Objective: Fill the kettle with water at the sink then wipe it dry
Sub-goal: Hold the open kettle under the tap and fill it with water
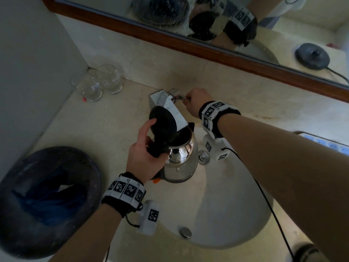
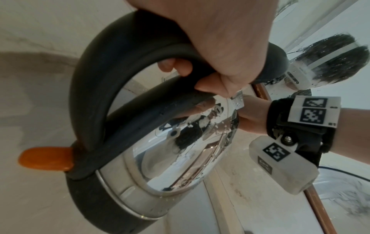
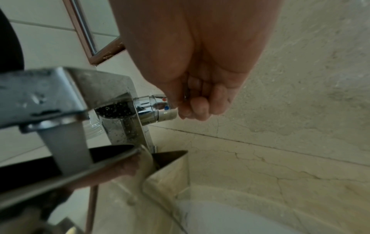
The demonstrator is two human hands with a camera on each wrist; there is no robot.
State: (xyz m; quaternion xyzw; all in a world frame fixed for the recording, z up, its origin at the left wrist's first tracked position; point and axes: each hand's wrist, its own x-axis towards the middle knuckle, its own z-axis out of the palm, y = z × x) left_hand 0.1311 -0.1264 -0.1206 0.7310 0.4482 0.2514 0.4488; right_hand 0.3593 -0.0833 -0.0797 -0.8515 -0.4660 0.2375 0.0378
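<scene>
A shiny steel kettle (image 1: 181, 159) with a black handle (image 2: 120, 66) and an orange switch (image 2: 45, 158) hangs over the sink basin (image 1: 226, 205). Its black lid (image 1: 163, 125) stands open under the square chrome faucet spout (image 1: 170, 108). My left hand (image 1: 145, 154) grips the kettle's handle, thumb against the lid. My right hand (image 1: 196, 103) holds the faucet lever (image 3: 160, 107) at the side of the tap, fingers curled round it. In the right wrist view a sheet of water (image 3: 68, 145) falls from the spout (image 3: 50, 95) into the kettle's mouth.
Two empty glasses (image 1: 98, 84) stand at the back left corner of the marble counter (image 1: 113, 114). A dark round bowl (image 1: 45, 201) with blue cloth inside sits at the front left. A wood-framed mirror (image 1: 207, 21) runs along the back wall. A white power strip (image 1: 328, 144) lies on the right.
</scene>
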